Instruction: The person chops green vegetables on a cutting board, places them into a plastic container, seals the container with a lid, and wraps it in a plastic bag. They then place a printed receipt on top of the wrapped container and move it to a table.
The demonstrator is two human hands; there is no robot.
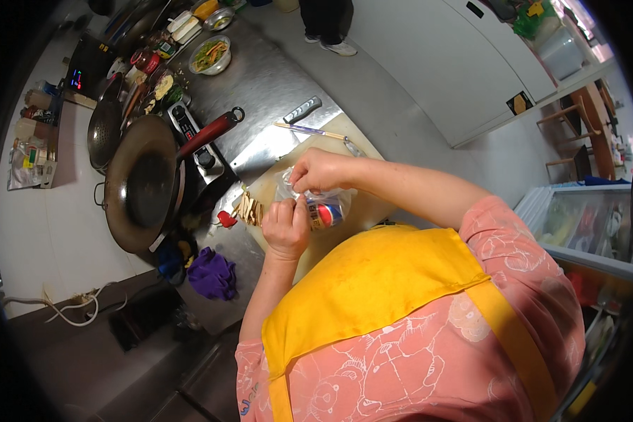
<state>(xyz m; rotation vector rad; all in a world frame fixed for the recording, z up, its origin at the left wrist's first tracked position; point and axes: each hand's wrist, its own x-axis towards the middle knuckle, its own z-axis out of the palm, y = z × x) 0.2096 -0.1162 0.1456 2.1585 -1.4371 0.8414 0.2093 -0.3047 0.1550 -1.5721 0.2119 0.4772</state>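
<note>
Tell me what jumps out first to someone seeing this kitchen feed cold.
Both hands meet at centre over a pale cutting board: the left hand and right hand grip a clear plastic bag with a small can inside. To the left, a big dark wok with a red handle sits on the steel counter. A cleaver lies at the board's far edge, and a purple cloth sits near the counter's near edge.

clear glossy plastic bag (330, 204), brushed steel counter (260, 84)

free: bare cutting board (330, 151) beyond hands | blocked: wok (142, 184) left, cleaver (274, 137) ahead
</note>
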